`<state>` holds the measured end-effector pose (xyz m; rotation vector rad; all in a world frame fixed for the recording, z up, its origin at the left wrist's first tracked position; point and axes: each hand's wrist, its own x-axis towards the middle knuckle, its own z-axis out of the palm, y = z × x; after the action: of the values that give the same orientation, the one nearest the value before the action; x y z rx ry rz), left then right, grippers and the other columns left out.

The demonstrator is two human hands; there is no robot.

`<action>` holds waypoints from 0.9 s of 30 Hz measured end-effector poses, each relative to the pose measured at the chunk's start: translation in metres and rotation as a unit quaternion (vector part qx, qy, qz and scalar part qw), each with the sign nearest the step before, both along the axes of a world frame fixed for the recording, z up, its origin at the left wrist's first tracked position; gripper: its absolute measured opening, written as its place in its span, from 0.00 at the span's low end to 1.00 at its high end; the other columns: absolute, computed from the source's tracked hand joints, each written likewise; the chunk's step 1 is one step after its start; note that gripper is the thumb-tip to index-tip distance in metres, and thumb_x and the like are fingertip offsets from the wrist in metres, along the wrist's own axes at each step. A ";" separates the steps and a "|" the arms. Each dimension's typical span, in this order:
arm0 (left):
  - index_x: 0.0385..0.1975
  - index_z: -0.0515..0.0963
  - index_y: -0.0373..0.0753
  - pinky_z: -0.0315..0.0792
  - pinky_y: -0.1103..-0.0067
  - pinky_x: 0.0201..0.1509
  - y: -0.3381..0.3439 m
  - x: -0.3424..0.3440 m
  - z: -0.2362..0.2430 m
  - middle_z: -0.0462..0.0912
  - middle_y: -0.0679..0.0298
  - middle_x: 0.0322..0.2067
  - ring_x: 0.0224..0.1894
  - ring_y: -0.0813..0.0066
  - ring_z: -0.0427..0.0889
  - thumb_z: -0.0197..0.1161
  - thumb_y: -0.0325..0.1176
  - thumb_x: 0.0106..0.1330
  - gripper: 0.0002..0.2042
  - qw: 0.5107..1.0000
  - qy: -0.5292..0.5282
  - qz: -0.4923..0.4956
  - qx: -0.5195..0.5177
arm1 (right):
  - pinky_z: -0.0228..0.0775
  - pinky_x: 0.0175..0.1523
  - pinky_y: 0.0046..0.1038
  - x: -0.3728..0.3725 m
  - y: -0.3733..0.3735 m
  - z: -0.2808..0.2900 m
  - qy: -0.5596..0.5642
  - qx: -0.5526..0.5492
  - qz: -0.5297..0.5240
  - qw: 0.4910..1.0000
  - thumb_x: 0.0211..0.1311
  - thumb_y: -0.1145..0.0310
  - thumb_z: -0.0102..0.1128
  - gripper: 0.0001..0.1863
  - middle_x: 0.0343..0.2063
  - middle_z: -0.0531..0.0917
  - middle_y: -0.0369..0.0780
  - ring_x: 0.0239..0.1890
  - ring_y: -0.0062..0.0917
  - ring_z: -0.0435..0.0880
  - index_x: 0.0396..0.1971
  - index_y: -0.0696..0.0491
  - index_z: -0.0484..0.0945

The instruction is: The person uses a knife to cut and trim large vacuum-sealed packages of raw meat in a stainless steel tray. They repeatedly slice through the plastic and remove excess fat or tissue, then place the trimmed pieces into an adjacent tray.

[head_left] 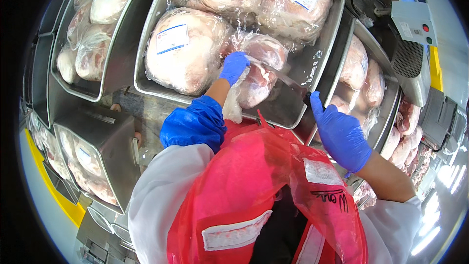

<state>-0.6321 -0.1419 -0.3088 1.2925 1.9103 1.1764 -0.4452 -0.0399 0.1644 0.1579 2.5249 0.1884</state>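
My left hand (235, 67), in a blue glove, is closed on the clear plastic bag (234, 99) around a cut of raw meat (257, 85). That meat lies at the near side of a large metal tub (312, 76), its pink and white surface partly out of the plastic. My right hand (342, 134), also gloved in blue, grips a knife (286, 78) by its dark handle, thumb along the top. The blade points left across the meat, its tip close to my left hand. Whether the edge touches the meat or the plastic I cannot tell.
Large bagged, labelled meat pieces (171, 63) share the tub. More metal tubs of bagged meat stand at the left (119, 44) and right (348, 44). A grey control box (413, 22) with a red button is at the far right. Unwrapped meat (405, 137) lies beyond the right tub.
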 end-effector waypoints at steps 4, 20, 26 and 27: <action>0.23 0.80 0.41 0.71 0.69 0.39 0.008 0.006 0.051 0.79 0.58 0.27 0.34 0.60 0.78 0.56 0.34 0.50 0.07 0.993 0.099 -0.044 -0.040 | 0.69 0.24 0.33 0.042 -0.007 -0.030 0.013 -0.176 -0.181 0.968 0.54 0.71 0.50 0.32 0.23 0.73 0.45 0.22 0.34 0.77 0.59 0.65 0.52; 0.28 0.79 0.37 0.71 0.70 0.42 -0.010 -0.027 0.070 0.79 0.53 0.31 0.36 0.58 0.78 0.56 0.34 0.51 0.10 0.986 -0.081 0.024 -0.142 | 0.68 0.30 0.35 0.073 0.017 -0.070 0.008 -0.211 -0.231 0.950 0.48 0.80 0.51 0.40 0.24 0.72 0.46 0.25 0.37 0.74 0.65 0.55 0.48; 0.47 0.71 0.43 0.62 0.55 0.49 -0.016 0.036 0.141 0.68 0.55 0.52 0.53 0.48 0.65 0.58 0.36 0.49 0.21 0.961 0.043 0.225 -0.152 | 0.72 0.23 0.33 0.017 0.028 -0.026 -0.020 -0.143 -0.122 0.982 0.45 0.79 0.55 0.35 0.25 0.76 0.49 0.23 0.37 0.80 0.56 0.64 0.54; 0.51 0.69 0.47 0.60 0.51 0.51 -0.017 0.054 0.160 0.64 0.56 0.56 0.57 0.46 0.60 0.58 0.36 0.49 0.24 0.960 0.120 0.188 -0.169 | 0.73 0.24 0.32 0.007 0.029 -0.020 -0.031 -0.126 -0.113 0.985 0.43 0.79 0.57 0.35 0.25 0.76 0.49 0.23 0.37 0.81 0.55 0.65 0.55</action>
<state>-0.5781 -0.1586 -0.1489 0.9445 2.4886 0.8309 -0.4377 -0.0113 0.1443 0.3278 2.4196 -0.2133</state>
